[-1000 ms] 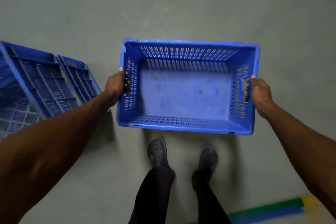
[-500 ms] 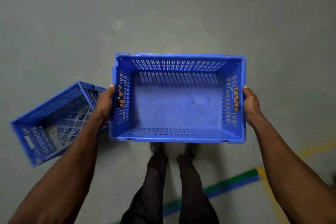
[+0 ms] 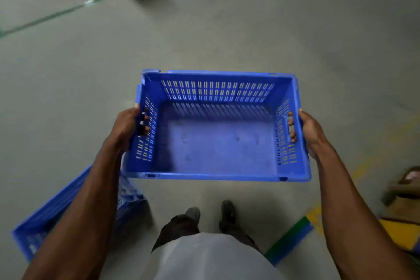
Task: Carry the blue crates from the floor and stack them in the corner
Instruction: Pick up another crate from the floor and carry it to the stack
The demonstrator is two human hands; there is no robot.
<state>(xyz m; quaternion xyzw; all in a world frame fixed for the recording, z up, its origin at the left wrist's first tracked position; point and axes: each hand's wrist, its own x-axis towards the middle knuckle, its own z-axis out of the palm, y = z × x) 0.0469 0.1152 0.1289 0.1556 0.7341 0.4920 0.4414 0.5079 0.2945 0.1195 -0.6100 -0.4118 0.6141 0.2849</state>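
Blue crate held clear of the floor, at about waist level in front of the person, open side up, empty. Its long axis runs left to right between the two hands; the short end walls carry the handle slots.

Left hand on the left end wall, fingers curled through the slot and showing inside the crate. Right hand on the right end wall, gripping the same way. Both hands clamped on the crate, both about equally near, so the load looks evenly shared and level.

Second blue crate lies tilted on the floor at lower left, behind the left forearm, apart from the held one.

Compared with half a second ago: the carried crate sits higher and farther from the feet, the view has lifted to take in more floor ahead, dark blurred pallets or boxes now show along the far edge, and the second crate has slid lower in view.

Judgement: the lift is done and the carry is under way. No corner or stack is visible yet, so the heading cannot be told.
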